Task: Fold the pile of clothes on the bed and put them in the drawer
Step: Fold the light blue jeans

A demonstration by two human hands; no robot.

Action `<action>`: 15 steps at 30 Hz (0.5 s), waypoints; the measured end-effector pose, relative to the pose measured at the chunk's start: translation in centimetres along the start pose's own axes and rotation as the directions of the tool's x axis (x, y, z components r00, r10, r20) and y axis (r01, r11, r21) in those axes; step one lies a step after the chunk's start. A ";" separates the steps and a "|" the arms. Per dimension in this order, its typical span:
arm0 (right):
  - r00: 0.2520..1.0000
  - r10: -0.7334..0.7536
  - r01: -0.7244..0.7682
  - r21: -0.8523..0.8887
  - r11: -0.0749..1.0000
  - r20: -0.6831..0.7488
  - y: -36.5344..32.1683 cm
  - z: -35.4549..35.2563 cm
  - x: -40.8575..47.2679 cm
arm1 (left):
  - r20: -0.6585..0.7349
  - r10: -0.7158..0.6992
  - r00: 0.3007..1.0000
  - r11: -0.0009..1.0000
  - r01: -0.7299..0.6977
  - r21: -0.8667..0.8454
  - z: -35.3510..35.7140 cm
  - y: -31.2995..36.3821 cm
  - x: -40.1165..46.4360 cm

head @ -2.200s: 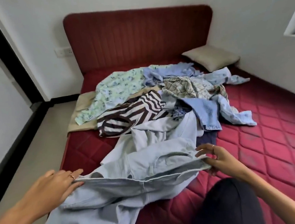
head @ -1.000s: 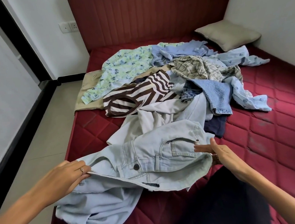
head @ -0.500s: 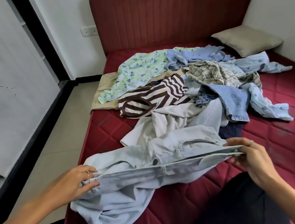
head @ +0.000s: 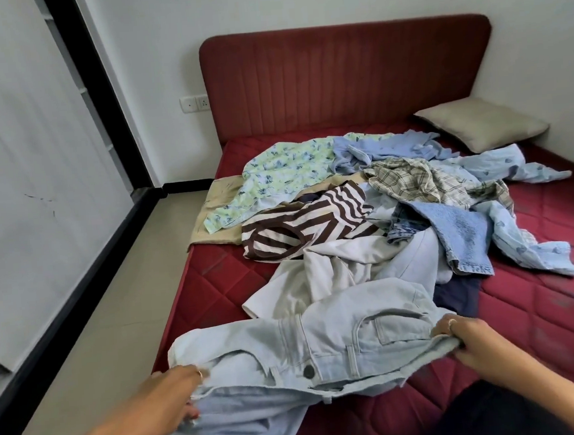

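Both hands hold the light-blue jeans (head: 326,337) by the waistband at the near edge of the bed (head: 544,317). Left hand (head: 171,396) has fingers curled round the waistband's left end; right hand (head: 466,337) pinches the right end, thumb under, fingers over. Waistband's long axis runs left-right betw. the hands, button side up. Legs trail away from the fingers: one bunched below the left hand, off the near-left corner. Rest of the clothes pile (head: 381,210) lies mid-bed, beyond the jeans, w/ a pillow (head: 480,123) at the far-right corner. Likely next: lift and shake flat, then fold leg onto leg. Neither hand is nearer; drawer not in view.
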State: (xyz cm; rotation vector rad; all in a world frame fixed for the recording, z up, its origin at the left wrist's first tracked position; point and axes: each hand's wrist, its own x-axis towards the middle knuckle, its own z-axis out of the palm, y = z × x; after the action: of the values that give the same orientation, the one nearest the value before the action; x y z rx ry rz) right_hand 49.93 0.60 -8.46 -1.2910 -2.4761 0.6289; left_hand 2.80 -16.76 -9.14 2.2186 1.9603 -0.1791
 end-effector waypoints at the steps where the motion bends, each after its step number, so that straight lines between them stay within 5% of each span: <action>1: 0.999 0.001 -0.002 -0.012 1.000 -0.040 -0.2 -0.5 0.8 | -0.042 -0.001 0.999 1.000 0.001 -0.004 -0.7 0.5 0.3; 6: 0.944 -0.021 -0.033 -0.159 0.987 -0.328 -5.8 -10.0 7.2 | -0.349 -0.152 0.925 0.988 0.133 -0.077 -15.8 -3.6 4.4; 9: 0.798 -0.160 0.019 -0.241 0.970 -0.581 -12.2 -19.4 9.8 | -0.671 -0.235 0.703 0.968 0.105 -0.229 -27.9 -5.1 4.8; 12: 0.557 -0.307 0.124 -0.288 0.950 -0.772 -19.3 -29.8 11.2 | -0.849 -0.312 0.426 0.937 -0.012 -0.350 -40.6 -4.6 2.4; 15: 0.332 -0.339 0.193 -0.289 0.938 -0.880 -26.6 -40.2 11.7 | -0.871 -0.469 0.146 0.781 -0.391 -0.487 -51.5 -3.1 -1.4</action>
State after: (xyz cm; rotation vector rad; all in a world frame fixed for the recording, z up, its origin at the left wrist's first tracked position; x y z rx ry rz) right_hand 41.95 6.79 40.15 -0.8203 -1.6435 -0.3483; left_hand -1.75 -6.98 41.37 1.7086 1.8733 2.2576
